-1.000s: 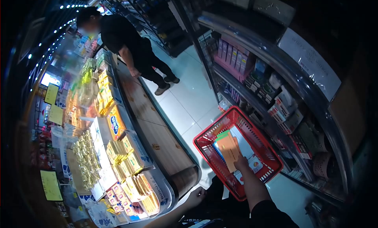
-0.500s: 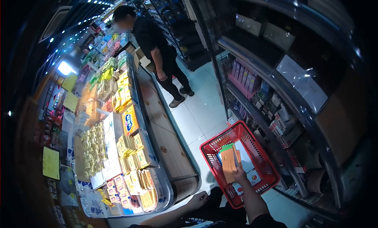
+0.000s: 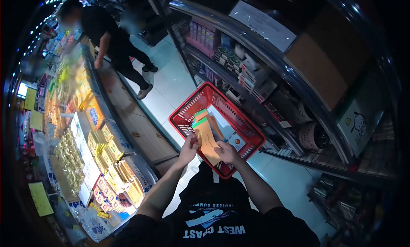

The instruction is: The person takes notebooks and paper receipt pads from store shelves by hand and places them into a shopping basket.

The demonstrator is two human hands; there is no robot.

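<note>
My right hand (image 3: pixel 227 152) grips the lower right edge of a flat kraft-brown paper packet (image 3: pixel 206 137) with a green strip along its far end. The packet is tilted over the near part of a red plastic basket (image 3: pixel 251 149). Close to the packet's left edge is my left hand (image 3: pixel 188 149), its fingers curled together; what they pinch, if anything, is hidden. Behind the held packet, another brown packet (image 3: pixel 203 115) shows inside the basket. White flat packages (image 3: pixel 236 141) lie beside it on the basket floor.
On the left runs a display counter (image 3: pixel 147 178) with snack packs (image 3: pixel 106 144) and yellow signs (image 3: pixel 40 198). Dark shelving (image 3: pixel 273 127) with boxed goods rises on the right, close to the basket. A person in black (image 3: pixel 112 42) stands in the tiled aisle (image 3: pixel 164 91).
My left hand has come up from beside the basket to the packet's left edge. My right hand has lifted the brown packet nearer to me. The camera view has turned right and down.
</note>
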